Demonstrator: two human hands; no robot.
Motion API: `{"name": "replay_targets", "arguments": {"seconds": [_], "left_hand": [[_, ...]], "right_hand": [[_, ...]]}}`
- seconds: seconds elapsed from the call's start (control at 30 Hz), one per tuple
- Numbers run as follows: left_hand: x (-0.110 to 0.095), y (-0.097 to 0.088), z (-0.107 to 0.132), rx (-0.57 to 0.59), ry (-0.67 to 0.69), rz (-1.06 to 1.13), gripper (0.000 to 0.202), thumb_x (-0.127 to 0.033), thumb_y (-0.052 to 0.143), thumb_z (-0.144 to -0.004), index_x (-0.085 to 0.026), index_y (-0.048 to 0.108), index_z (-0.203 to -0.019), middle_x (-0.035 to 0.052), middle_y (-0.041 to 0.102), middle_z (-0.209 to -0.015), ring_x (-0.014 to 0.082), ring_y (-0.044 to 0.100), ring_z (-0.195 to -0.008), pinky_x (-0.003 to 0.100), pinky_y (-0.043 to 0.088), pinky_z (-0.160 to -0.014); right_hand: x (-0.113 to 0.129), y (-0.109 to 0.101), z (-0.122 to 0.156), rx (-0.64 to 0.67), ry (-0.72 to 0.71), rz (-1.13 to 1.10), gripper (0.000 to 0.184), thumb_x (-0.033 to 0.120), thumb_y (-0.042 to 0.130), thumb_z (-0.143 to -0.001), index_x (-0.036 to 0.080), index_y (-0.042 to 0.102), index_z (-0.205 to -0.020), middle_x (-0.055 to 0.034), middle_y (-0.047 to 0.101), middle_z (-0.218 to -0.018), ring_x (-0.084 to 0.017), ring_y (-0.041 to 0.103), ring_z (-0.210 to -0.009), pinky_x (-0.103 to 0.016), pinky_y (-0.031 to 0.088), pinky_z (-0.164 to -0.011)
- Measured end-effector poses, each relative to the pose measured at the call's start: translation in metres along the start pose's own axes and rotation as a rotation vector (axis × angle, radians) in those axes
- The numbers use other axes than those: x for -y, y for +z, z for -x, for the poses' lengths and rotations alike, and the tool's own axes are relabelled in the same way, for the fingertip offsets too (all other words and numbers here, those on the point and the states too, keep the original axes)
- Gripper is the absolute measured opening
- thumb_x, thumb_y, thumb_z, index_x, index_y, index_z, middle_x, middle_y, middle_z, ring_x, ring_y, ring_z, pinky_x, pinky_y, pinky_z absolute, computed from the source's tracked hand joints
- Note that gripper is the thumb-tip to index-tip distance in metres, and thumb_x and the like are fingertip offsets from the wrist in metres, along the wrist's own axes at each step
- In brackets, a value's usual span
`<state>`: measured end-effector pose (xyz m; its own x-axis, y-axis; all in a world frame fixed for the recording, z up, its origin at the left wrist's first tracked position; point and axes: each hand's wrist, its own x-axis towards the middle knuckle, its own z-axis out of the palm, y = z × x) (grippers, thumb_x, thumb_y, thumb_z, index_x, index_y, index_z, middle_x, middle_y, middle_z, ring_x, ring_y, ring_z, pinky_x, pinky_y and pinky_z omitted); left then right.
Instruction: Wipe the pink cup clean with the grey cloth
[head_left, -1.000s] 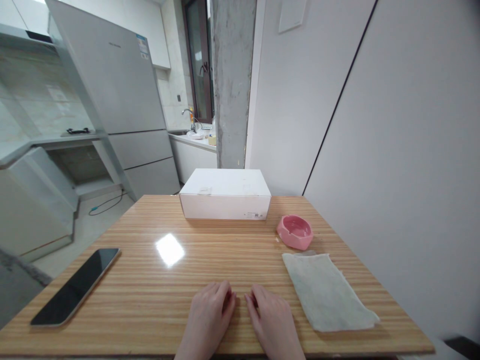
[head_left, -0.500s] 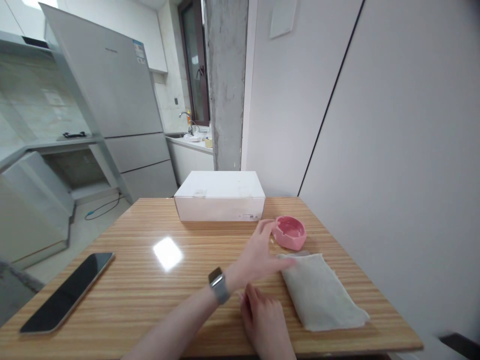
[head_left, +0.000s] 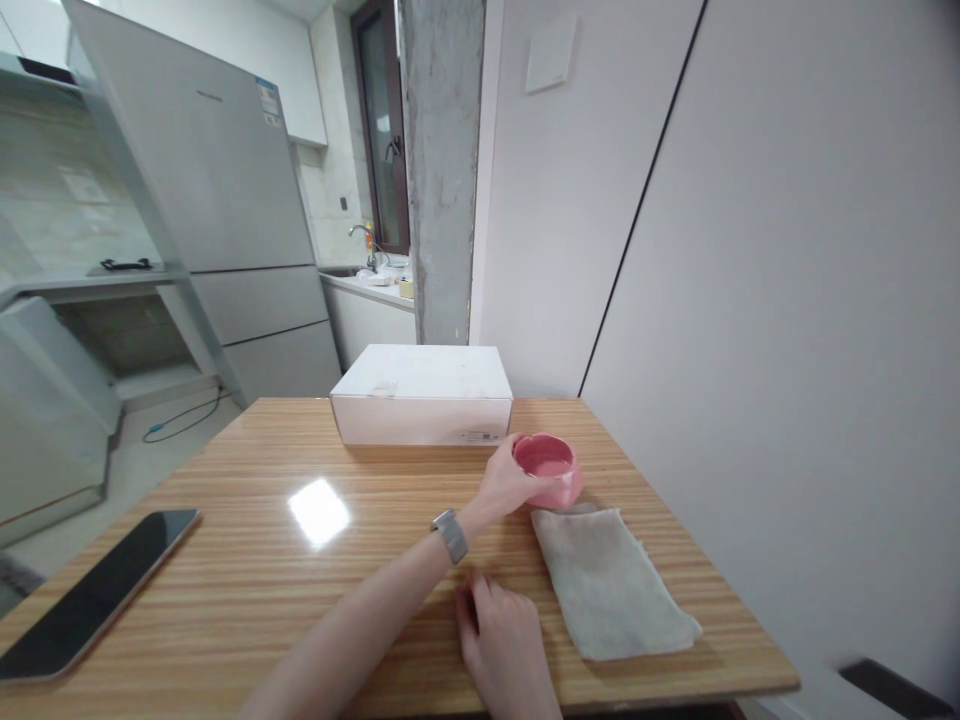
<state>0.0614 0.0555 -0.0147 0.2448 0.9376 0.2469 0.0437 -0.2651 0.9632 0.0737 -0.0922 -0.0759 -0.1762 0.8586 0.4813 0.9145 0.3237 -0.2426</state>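
Note:
My left hand (head_left: 511,478), with a watch (head_left: 451,536) on its wrist, reaches across to the right. Its thumb and fingers grip the near left side of a pink ashtray (head_left: 566,488), which has a faceted outside and a round hollow. Just in front of the ashtray, a folded pale grey cloth (head_left: 611,590) lies flat on the wooden table (head_left: 405,620). Below the left wrist, my right hand (head_left: 499,635) rests on the tabletop with its fingers curled in. Nothing shows in it, though its palm is hidden.
A white box (head_left: 424,420) stands at the table's far edge, left of the ashtray. On the left side lies a black phone (head_left: 97,595). A pale wall panel (head_left: 720,350) rises along the right, and a fridge (head_left: 217,200) stands beyond the table.
My left hand was open beside the ashtray and has closed on its side. The whole view has shifted a little. My right hand stays curled on the table.

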Motion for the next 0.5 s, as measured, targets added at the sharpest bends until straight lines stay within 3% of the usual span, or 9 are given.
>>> {"name": "replay_targets", "arguments": {"seconds": [0.1, 0.2, 0.33, 0.4, 0.5], "left_hand": [[-0.006, -0.051, 0.018, -0.077, -0.038, 0.046, 0.065, -0.025, 0.080, -0.057, -0.014, 0.051, -0.113, 0.0134, 0.064, -0.113, 0.0233, 0.063, -0.101, 0.036, 0.050, -0.087], [-0.011, -0.116, 0.040, -0.214, -0.057, 0.019, 0.072, -0.027, 0.081, -0.057, -0.015, 0.047, -0.119, 0.0143, 0.061, -0.120, 0.0253, 0.061, -0.107, 0.039, 0.048, -0.092], [-0.002, -0.198, 0.066, -0.455, -0.140, -0.304, 0.082, -0.037, 0.083, -0.052, -0.017, 0.048, -0.123, 0.0112, 0.065, -0.112, 0.0266, 0.063, -0.100, 0.039, 0.051, -0.087], [0.009, -0.229, 0.075, -0.553, -0.159, -0.447, 0.086, -0.041, 0.083, -0.051, -0.018, 0.047, -0.125, 0.0105, 0.065, -0.112, 0.0276, 0.063, -0.099, 0.041, 0.051, -0.087], [0.028, -0.260, 0.082, -0.633, -0.181, -0.563, 0.089, -0.048, 0.080, -0.052, -0.019, 0.045, -0.128, 0.0098, 0.064, -0.115, 0.0276, 0.062, -0.101, 0.040, 0.050, -0.088]], "right_hand": [[0.000, -0.002, -0.001, -0.013, -0.011, -0.004, 0.021, 0.015, 0.032, -0.091, 0.022, 0.047, -0.078, -0.0001, 0.062, -0.062, -0.018, 0.061, -0.053, -0.029, 0.028, -0.052], [0.001, -0.003, -0.003, -0.038, -0.025, -0.002, 0.025, 0.019, 0.029, -0.094, 0.023, 0.046, -0.075, 0.0008, 0.062, -0.061, -0.017, 0.060, -0.051, -0.028, 0.027, -0.051], [0.001, -0.004, -0.005, -0.050, -0.028, -0.004, 0.032, 0.026, 0.027, -0.097, 0.023, 0.045, -0.072, 0.0011, 0.061, -0.059, -0.016, 0.060, -0.050, -0.028, 0.027, -0.050], [0.001, -0.004, -0.005, -0.045, -0.024, -0.002, 0.033, 0.027, 0.026, -0.098, 0.023, 0.046, -0.072, 0.0007, 0.061, -0.060, -0.016, 0.060, -0.050, -0.028, 0.027, -0.050], [0.001, -0.005, -0.003, -0.046, -0.025, -0.001, 0.035, 0.029, 0.024, -0.099, 0.023, 0.046, -0.072, 0.0009, 0.061, -0.059, -0.016, 0.060, -0.050, -0.028, 0.028, -0.051]]}}
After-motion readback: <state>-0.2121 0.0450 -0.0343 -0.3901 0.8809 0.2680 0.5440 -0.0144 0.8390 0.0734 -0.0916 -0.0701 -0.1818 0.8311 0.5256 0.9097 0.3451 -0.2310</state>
